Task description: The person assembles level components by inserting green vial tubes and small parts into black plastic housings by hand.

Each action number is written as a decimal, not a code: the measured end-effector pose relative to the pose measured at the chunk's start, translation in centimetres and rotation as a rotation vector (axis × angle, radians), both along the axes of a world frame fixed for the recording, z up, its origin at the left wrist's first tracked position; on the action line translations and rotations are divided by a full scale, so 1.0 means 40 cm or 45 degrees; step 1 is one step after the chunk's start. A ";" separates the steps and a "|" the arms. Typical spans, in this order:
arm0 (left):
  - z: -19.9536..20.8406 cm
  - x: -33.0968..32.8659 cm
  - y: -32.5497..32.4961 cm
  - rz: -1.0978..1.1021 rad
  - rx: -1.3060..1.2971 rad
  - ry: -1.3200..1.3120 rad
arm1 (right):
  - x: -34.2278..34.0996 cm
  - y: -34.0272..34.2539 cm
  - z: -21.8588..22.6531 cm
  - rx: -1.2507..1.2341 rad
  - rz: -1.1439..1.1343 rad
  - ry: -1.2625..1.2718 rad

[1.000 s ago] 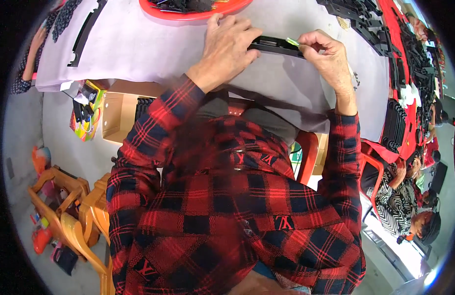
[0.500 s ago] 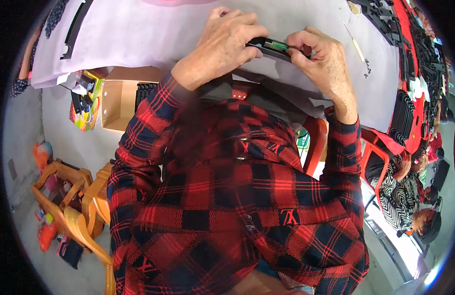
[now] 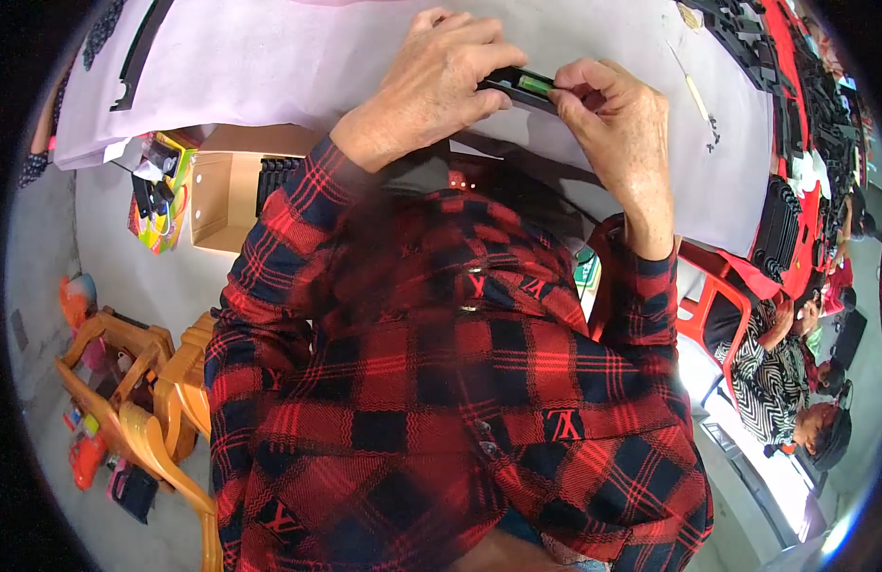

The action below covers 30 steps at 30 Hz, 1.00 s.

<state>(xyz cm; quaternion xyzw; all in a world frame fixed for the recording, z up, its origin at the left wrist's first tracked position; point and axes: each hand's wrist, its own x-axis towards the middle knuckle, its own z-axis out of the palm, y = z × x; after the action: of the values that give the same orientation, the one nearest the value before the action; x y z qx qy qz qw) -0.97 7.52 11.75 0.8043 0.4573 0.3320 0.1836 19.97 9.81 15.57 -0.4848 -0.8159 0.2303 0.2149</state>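
Note:
Over the near edge of the cloth-covered table, my left hand [image 3: 431,91] is closed round the left part of a slim black spirit level body [image 3: 499,82]. A small bright-green vial [image 3: 533,84] lies in the slot of that body. The thumb and forefinger of my right hand [image 3: 620,124] are pinched together at the vial's right end. Behind these fingers the right end of the black body is hidden.
A thin pale-handled tool [image 3: 690,88] lies right of my hands, beside small black bits [image 3: 712,133]. Black parts [image 3: 736,43] pile up at the far right. An open cardboard box [image 3: 212,200] and wooden chair [image 3: 141,400] stand left; people sit at right.
My right hand has shifted slightly left and down along the black body, its fingers drawn closer together. The green vial sits flatter in the slot. My left hand keeps its hold.

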 end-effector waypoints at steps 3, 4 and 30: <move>-0.004 0.001 -0.001 -0.005 0.043 -0.058 | -0.008 -0.007 -0.002 -0.064 -0.085 0.029; -0.005 0.001 0.000 -0.006 0.069 -0.091 | -0.013 -0.014 -0.004 -0.042 -0.149 0.041; -0.008 0.001 -0.004 0.023 0.124 -0.044 | -0.040 -0.063 -0.101 0.168 -0.491 0.537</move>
<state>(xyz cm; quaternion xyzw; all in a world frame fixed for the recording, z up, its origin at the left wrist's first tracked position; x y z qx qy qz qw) -0.94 7.37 11.43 0.8023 0.4446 0.3693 0.1491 18.36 7.29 11.55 -0.5573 -0.6592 0.2273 0.4507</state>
